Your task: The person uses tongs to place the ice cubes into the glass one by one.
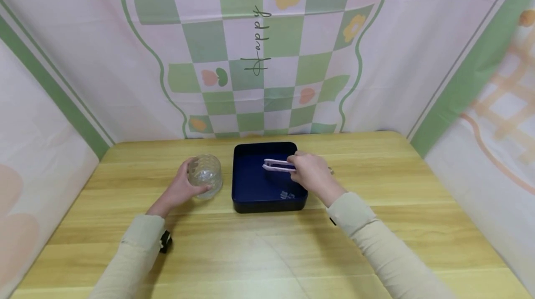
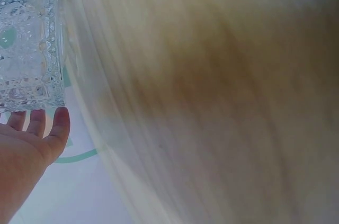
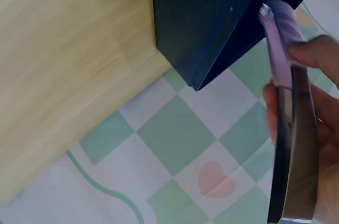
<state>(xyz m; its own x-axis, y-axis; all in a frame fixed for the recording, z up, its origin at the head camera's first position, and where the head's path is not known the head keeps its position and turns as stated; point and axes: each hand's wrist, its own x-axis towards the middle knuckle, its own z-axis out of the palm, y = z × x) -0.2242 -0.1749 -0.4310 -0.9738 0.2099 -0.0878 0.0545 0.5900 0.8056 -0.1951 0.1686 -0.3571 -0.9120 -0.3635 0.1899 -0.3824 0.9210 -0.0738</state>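
My left hand (image 1: 185,185) grips a clear, patterned glass cup (image 1: 206,176) from its left side, thumb in front. In the left wrist view the fingers lie against the embossed wall of the cup (image 2: 26,49). My right hand (image 1: 311,171) holds a pair of tongs (image 1: 277,165) with pale pinkish arms over a dark blue tray (image 1: 269,208). The right wrist view shows the metal rear part of the tongs (image 3: 296,155). A small shiny bit (image 3: 266,10) shows at their tips; its kind is unclear. Small clear pieces (image 1: 287,194) lie in the tray's near right corner.
The tray stands on a wooden table (image 1: 251,252), just right of the cup. A printed cloth (image 1: 242,48) with green and white checks hangs behind the far edge. Pale cloths (image 1: 33,127) hang at both sides.
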